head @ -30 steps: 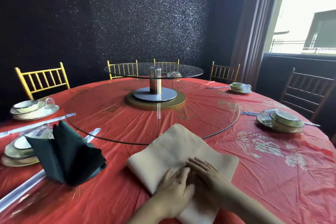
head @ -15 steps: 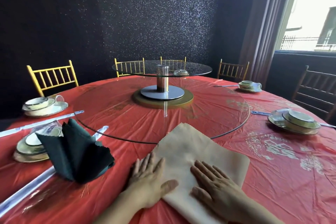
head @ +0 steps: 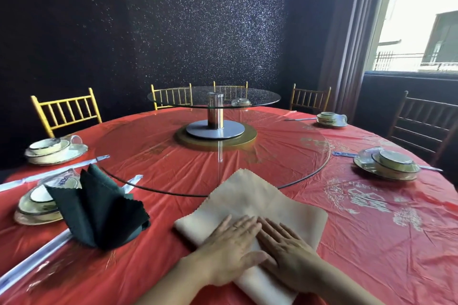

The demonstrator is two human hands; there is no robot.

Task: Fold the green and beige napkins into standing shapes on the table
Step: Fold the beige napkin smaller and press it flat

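Here, in the head view, the beige napkin lies flat at lower centre of the frame on the red table. The left hand and right hand press on its near part side by side, fingers straight, gripping nothing. At lower left the green napkin stands folded and fanned, beside a plate setting.

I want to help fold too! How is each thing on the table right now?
Beige napkin: folded, lying flat, not standing yet.
Green napkin: folded, standing up, fanned out.
Left hand: flat, pressing the beige napkin.
Right hand: flat, pressing the beige napkin beside the left hand.
Chopsticks: in their wrapper.
Curtain: pulled aside.
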